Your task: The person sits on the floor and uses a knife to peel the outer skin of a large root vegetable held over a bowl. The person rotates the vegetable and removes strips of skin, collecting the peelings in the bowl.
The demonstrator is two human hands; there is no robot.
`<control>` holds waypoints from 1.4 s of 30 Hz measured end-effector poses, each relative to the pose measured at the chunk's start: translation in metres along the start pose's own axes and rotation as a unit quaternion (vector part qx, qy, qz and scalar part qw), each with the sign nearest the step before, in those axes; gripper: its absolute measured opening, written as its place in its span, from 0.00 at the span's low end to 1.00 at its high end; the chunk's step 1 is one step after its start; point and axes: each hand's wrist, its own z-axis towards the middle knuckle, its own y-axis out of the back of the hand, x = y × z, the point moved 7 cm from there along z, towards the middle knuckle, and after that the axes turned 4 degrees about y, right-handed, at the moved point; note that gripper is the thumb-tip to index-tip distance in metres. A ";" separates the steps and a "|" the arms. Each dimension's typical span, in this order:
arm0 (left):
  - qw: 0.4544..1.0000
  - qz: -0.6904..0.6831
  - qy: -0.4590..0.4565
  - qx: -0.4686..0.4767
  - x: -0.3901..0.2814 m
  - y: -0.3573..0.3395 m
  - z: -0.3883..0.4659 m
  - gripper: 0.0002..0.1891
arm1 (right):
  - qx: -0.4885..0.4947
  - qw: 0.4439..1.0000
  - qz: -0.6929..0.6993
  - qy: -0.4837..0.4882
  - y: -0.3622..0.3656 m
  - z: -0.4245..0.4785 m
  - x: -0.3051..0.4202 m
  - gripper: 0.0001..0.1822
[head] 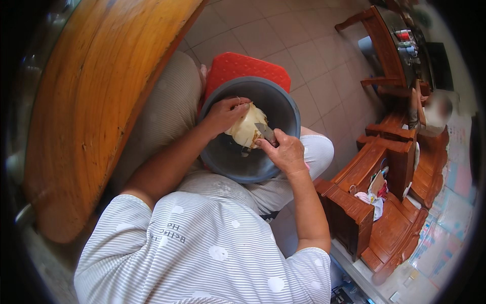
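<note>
A large, pale, rounded vegetable or fruit [246, 124] with brownish patches lies over the dark grey plastic basin [294, 114]. Its exact kind cannot be told. My left hand [227, 114] grips its upper left side, fingers curled over the top. In my right hand [285, 149] is a short, broad knife blade [265, 131], laid against the lower right of the pale surface, with my thumb close to it. The handle is hidden in my palm. A small pale scrap [245, 153] shows below, inside the basin.
A red plastic stool [250, 66] shows beyond the basin, between my knees. On the left a thick wooden tabletop [98, 91] runs close to my arm. Carved wooden seats [391, 235] with cloths [374, 199] stand at right; a person [433, 117] is farther back.
</note>
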 end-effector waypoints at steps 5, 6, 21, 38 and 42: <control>1.000 -0.007 0.012 0.008 -0.005 0.000 0.001 0.19 | 0.001 0.999 0.036 0.012 -0.006 0.003 -0.007 0.30; 1.000 -0.007 0.015 0.009 -0.004 0.000 0.001 0.19 | 0.003 0.999 0.037 0.017 -0.007 0.004 -0.007 0.30; 1.000 0.004 0.022 0.002 0.001 -0.001 0.010 0.21 | -0.033 0.980 0.030 0.196 0.013 -0.024 0.023 0.20; 0.988 0.041 0.142 0.049 -0.005 -0.005 0.007 0.21 | 0.041 0.997 -0.015 0.066 0.017 0.016 0.005 0.30; 0.986 0.041 0.145 0.073 0.003 -0.008 0.011 0.21 | 0.114 0.992 -0.026 0.053 0.014 0.018 0.008 0.32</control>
